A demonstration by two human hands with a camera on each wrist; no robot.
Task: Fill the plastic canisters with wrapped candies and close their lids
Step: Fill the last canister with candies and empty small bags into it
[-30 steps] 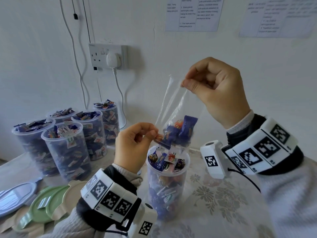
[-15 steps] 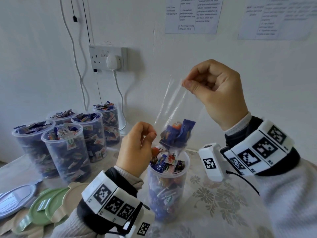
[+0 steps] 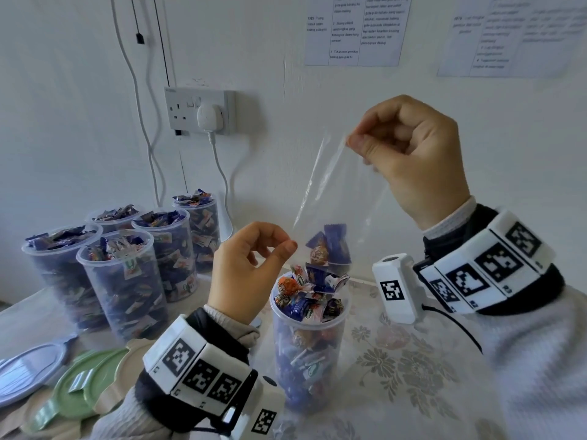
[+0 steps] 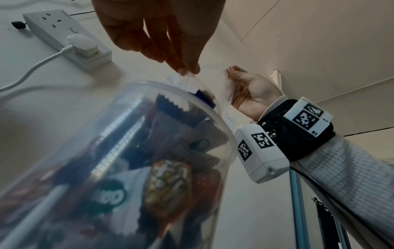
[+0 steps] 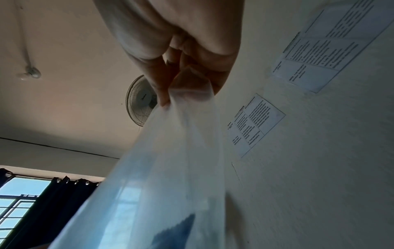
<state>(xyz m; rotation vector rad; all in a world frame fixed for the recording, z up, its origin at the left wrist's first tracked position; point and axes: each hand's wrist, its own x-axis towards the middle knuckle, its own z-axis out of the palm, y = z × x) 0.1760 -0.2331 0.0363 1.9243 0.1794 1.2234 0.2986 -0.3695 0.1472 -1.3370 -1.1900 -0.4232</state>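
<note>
Head view first: the right hand (image 3: 413,160) is up high above the open canister (image 3: 309,341), thumb and forefinger clamped on a top corner of the clear plastic bag (image 3: 333,198), other fingers curled in. That bag hangs down over the canister's mouth with a few wrapped candies (image 3: 328,246) at its bottom end, just above the rim. The left hand (image 3: 244,271), just left of the canister's rim, has thumb and forefinger at the bag's lower edge; the left wrist view shows the fingertips (image 4: 187,69) together on a fold of film, so call it a light pinch. Candies are heaped over the canister's brim already.

Here is the worry: that pile is proud of the rim, so whatever drops from the bag may bounce off and roll onto the flowered tablecloth (image 3: 413,360) to the right of the canister. A tug from the left hand could also swing the bag's opening off the mouth. And a heaped top may keep a lid from seating. Well left of the canister stand five filled canisters (image 3: 120,281), lidless, with the lids (image 3: 79,382) lying in front of them.
</note>
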